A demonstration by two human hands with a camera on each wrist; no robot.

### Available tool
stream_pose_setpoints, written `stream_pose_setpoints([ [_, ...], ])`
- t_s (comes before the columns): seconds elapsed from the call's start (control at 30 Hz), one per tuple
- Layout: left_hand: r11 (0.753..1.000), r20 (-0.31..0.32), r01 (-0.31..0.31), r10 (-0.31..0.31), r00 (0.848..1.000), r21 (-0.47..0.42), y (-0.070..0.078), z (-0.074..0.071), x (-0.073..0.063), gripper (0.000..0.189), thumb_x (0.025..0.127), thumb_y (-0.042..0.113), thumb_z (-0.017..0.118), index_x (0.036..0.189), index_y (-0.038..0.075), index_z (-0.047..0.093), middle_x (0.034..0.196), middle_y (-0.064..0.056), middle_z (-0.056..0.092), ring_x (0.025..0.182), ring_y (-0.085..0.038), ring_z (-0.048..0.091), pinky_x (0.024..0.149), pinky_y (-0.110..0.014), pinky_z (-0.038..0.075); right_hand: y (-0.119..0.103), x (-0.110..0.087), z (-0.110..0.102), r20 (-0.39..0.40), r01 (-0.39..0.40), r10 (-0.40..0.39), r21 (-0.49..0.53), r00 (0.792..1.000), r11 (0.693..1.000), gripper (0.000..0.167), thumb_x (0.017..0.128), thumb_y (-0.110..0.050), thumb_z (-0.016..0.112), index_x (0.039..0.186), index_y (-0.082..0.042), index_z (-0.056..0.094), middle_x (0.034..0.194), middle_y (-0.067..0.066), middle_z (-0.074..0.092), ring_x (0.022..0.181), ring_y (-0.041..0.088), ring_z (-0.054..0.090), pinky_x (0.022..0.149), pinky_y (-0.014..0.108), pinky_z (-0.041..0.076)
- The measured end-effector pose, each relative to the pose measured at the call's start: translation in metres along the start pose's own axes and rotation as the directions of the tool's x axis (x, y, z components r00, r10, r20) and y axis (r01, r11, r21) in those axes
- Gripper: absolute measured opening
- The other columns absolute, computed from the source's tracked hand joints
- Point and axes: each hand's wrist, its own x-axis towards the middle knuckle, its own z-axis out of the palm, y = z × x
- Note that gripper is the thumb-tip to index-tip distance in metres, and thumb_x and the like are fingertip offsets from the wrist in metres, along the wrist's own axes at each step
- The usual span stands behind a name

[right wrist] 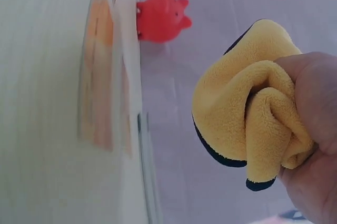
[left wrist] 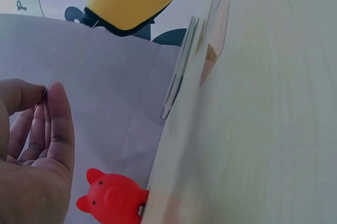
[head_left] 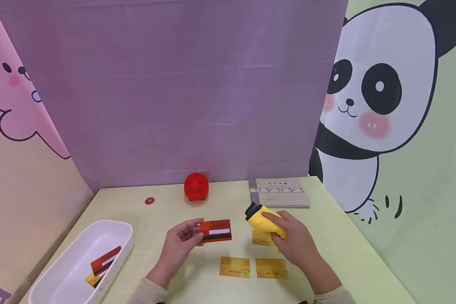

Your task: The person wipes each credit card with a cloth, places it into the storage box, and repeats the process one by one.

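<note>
My left hand (head_left: 180, 245) pinches the left edge of a red card (head_left: 215, 230) between thumb and fingers, with its dark stripe and white strip facing me. In the right hand (head_left: 297, 240) is a bunched yellow cloth (head_left: 265, 220) with black edging; the thumb and fingers grip its folds, as the right wrist view shows the cloth (right wrist: 247, 103) closely. The cloth and the red card are apart. Beneath the hands, two gold cards (head_left: 234, 267) lie side by side on the table. Another gold card (head_left: 261, 237) lies behind them, partly hidden by the cloth and right hand.
To the left stands a white tray (head_left: 127, 230) holding red and yellow cards (head_left: 105, 259). A red piggy bank (head_left: 196, 186) and a small round red disc (head_left: 150, 201) are toward the back of the table (head_left: 167, 211). A notebook (head_left: 279, 193) lies at the back right.
</note>
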Motion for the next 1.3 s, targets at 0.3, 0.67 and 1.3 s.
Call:
stream_pose_setpoints([
  [0.3, 1.0, -0.021, -0.008, 0.007, 1.0, -0.029, -0.001, -0.004, 0.002, 0.04, 0.093, -0.004, 0.075, 0.131, 0.007, 0.071, 0.109, -0.019, 0.069, 0.095, -0.027, 0.068, 0.078, -0.034, 0.065, 0.033, -0.006, -0.003, -0.039, -0.089, 0.091, 0.047, 0.995, 0.995, 0.056, 0.086, -0.005, 0.083, 0.138, -0.023, 0.07, 0.119, 0.003, 0.068, 0.087, 0.02, 0.059, 0.073, 0.038, 0.056],
  [0.67, 0.999, -0.039, -0.013, 0.012, 0.999, -0.03, 0.004, -0.008, 0.001, 0.038, 0.095, -0.003, 0.073, 0.132, 0.005, 0.066, 0.111, -0.019, 0.066, 0.098, -0.03, 0.069, 0.078, -0.035, 0.065, 0.035, -0.007, -0.009, -0.037, -0.104, 0.106, 0.048, 0.994, 0.993, 0.055, 0.087, -0.003, 0.081, 0.137, -0.023, 0.07, 0.117, 0.004, 0.068, 0.084, 0.02, 0.058, 0.07, 0.035, 0.054],
  [1.3, 0.991, -0.171, -0.132, 0.127, 0.977, -0.02, 0.045, -0.037, -0.015, 0.037, 0.095, -0.011, 0.067, 0.131, -0.003, 0.062, 0.111, -0.014, 0.064, 0.094, -0.022, 0.072, 0.079, -0.039, 0.065, 0.047, -0.012, -0.027, -0.148, -0.025, 0.026, 0.006, 0.989, 1.0, 0.055, 0.081, 0.001, 0.083, 0.132, -0.017, 0.073, 0.109, 0.006, 0.071, 0.08, 0.019, 0.057, 0.067, 0.038, 0.052],
])
